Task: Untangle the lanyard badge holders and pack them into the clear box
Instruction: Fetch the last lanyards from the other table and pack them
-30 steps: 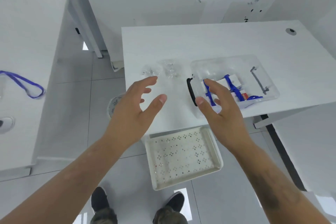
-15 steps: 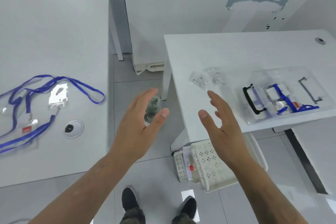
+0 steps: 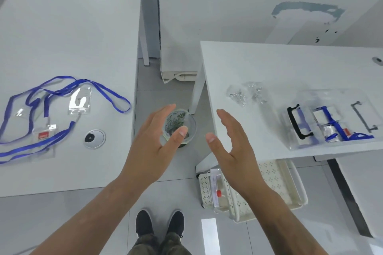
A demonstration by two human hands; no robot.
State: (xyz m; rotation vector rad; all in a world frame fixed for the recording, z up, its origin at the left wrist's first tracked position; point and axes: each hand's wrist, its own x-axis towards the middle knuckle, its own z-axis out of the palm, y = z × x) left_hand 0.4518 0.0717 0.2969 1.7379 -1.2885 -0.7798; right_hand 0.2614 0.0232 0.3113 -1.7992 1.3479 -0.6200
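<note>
Tangled blue lanyards [image 3: 62,89] with clear badge holders [image 3: 80,100] lie on the left white table [image 3: 62,16]. On the right table [image 3: 290,64] sits the clear box [image 3: 331,118] with a black handle, holding folded blue lanyards and badge holders. My left hand [image 3: 153,141] and my right hand [image 3: 232,143] hover open and empty over the floor gap between the two tables, palms facing each other.
Crumpled clear plastic bags [image 3: 246,93] lie left of the box. A glass bowl with green plant [image 3: 182,124] stands on the floor between the tables. A white perforated tray [image 3: 269,188] sits under the right table. A cable grommet [image 3: 95,138] marks the left table.
The view has swung left from the right table toward the left table. Both hands moved away from the clear box and now hang over the gap, still empty.
</note>
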